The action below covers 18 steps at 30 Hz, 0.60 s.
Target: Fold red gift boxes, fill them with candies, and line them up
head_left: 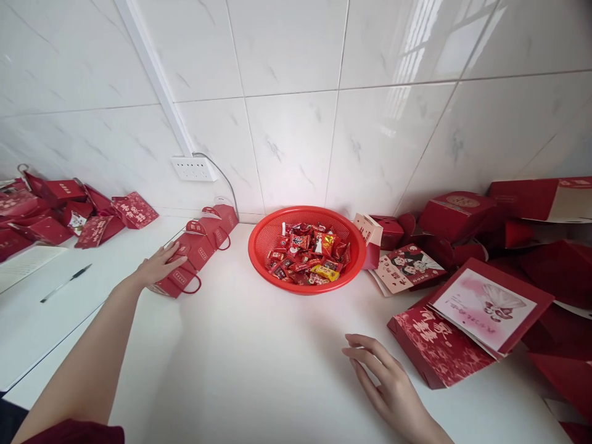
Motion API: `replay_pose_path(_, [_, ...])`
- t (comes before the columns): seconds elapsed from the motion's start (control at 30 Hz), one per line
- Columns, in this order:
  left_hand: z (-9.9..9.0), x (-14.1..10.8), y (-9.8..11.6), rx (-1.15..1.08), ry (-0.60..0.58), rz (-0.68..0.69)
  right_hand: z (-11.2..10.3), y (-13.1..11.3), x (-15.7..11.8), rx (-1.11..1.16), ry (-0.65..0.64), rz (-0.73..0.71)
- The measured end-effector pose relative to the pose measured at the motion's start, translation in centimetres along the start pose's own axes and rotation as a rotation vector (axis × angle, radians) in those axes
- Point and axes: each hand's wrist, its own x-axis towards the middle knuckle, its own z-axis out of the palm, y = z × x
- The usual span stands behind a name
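In the head view, our left hand [160,265] lies over the red boxes [200,250], left of the candy basket [260,246]; we cannot tell its grip. Our right hand [388,379] curls loosely, empty. Pressing too hard could dent or topple the boxes.

Bright red blazes from the perforated basket [268,239], and inside it the scarlet candies [300,242] glow, one yellow wrapper [325,272] shining at the heap's five o'clock! Nine o'clock from the basket: deep-red gift boxes [208,235] lettered in pale characters. Four o'clock: a red box [435,345] alive with pink-white blossom patterning. Twelve o'clock: white tiles [296,142], grey-veined like marble. Eight o'clock: a plain maroon sleeve [76,433].
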Motion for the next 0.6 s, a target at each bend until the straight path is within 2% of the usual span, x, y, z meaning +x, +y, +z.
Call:
replay_pose_path(0.1, [0.5,-0.59,-0.49,-0.013,-0.101,0.014,0.01,0.04,-0.02,0.005,-0.024,0.003])
replay_pose_path(0.17, [0.74,-0.83,-0.52,-0.016,-0.117,0.019,0.02,-0.01,-0.01,0.011,-0.039,0.004])
replay_pose_path(0.4, [1.1,-0.54,0.1,-0.022,-0.11,0.006,0.12,-0.03,-0.01,0.013,-0.056,0.027])
replay_pose_path(0.6, [1.16,-0.48,0.22,-0.037,-0.052,0.038,-0.13,-0.18,-0.02,0.018,-0.05,0.03])
